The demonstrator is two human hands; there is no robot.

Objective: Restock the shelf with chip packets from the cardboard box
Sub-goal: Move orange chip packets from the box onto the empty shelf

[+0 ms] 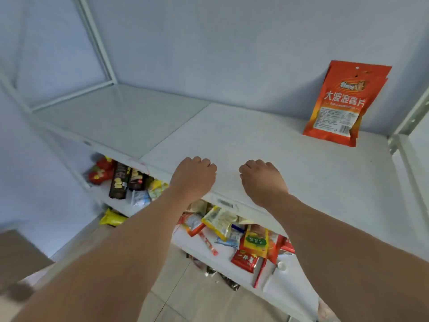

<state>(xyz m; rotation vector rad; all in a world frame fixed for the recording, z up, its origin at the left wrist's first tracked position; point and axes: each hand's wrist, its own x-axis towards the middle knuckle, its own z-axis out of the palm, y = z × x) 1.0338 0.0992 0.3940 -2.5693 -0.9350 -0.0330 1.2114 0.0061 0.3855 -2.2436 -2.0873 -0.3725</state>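
Note:
An orange chip packet (343, 105) with white lettering stands upright against the back wall at the far right of the white top shelf (243, 135); another packet's edge shows just behind it. My left hand (193, 176) and my right hand (262, 181) rest side by side near the shelf's front edge, fingers curled under, holding nothing. Both are well apart from the packet. A brown cardboard box (18, 256) is blurred at the lower left.
The shelf below holds several mixed snack packets (232, 228) and dark boxes (119, 182). A yellow packet (112, 218) lies lower down. White metal uprights (408, 126) frame the shelf at right and left. Tiled floor (185, 298) lies beneath.

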